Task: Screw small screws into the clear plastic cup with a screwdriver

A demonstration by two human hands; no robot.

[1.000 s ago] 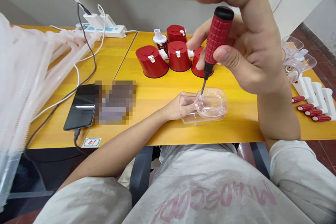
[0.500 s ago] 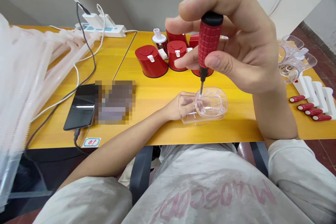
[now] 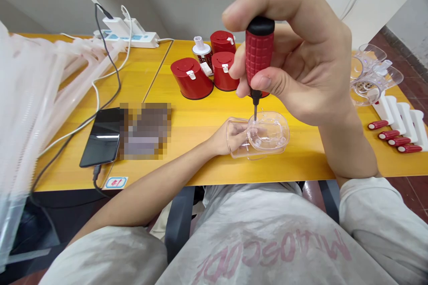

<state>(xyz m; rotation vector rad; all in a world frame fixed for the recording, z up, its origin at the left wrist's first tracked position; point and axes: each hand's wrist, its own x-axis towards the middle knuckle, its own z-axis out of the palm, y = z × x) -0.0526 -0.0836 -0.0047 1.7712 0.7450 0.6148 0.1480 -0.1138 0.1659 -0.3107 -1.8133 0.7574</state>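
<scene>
A screwdriver (image 3: 260, 55) with a red, ridged handle and a black cap is gripped by my right hand (image 3: 309, 60). It stands almost upright, its tip at the upper left corner of the oval end of a clear plastic housing (image 3: 270, 132). My left hand (image 3: 223, 137) steadies this housing just above the table's front part, its fingers reaching into the open left side and seen through the clear wall. Small posts show on the housing's oval face. Whether a screw sits under the tip is too small to tell.
Several red canisters (image 3: 191, 78) and a white-topped cylinder (image 3: 202, 49) stand behind. White parts with red handles (image 3: 397, 136) and clear plastic parts (image 3: 368, 84) are at right. Leftward lie a phone (image 3: 102, 138), cables, a power strip (image 3: 143, 40) and plastic bags (image 3: 36, 111).
My right hand has turned about the screwdriver, its fingers curling in closer round the handle. The handle's top has shifted slightly left, while the tip stays on the same corner of the housing.
</scene>
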